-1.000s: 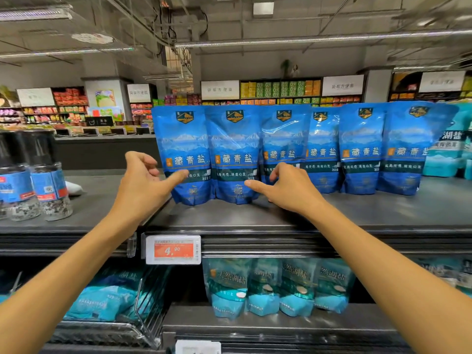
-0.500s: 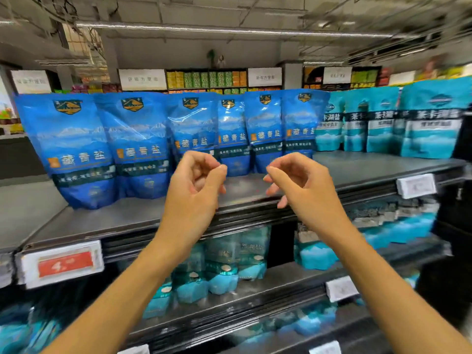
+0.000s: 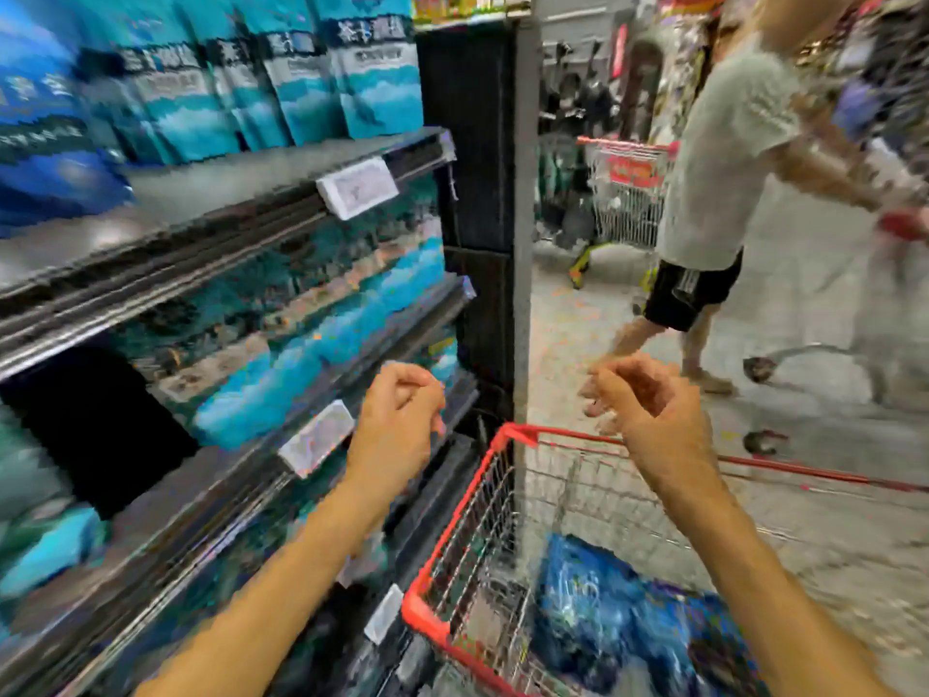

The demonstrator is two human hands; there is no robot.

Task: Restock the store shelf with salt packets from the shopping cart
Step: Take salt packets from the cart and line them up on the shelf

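The view is blurred. A red-rimmed wire shopping cart (image 3: 455, 555) stands at the lower right, with blue salt packets (image 3: 618, 621) lying in its basket. My left hand (image 3: 397, 420) hangs in front of the shelf's lower tiers, fingers curled loosely and holding nothing. My right hand (image 3: 648, 399) hovers above the cart's far rim, fingers curled but apart, also holding nothing. The top shelf (image 3: 211, 193) at the left carries teal salt packets (image 3: 321, 78), and a dark blue salt packet (image 3: 45, 158) stands at the far left edge.
Lower shelf tiers hold more teal packets (image 3: 311, 339), with white price tags (image 3: 357, 186) on the rails. A dark shelf end post (image 3: 482, 193) stands behind the cart. A person in a white shirt (image 3: 724, 158) walks past at the right, near another cart (image 3: 628, 188).
My view has swung right and down from the shelf's blue packets to the cart. Both hands have drawn back from the shelf and now hang over the cart area, holding nothing.
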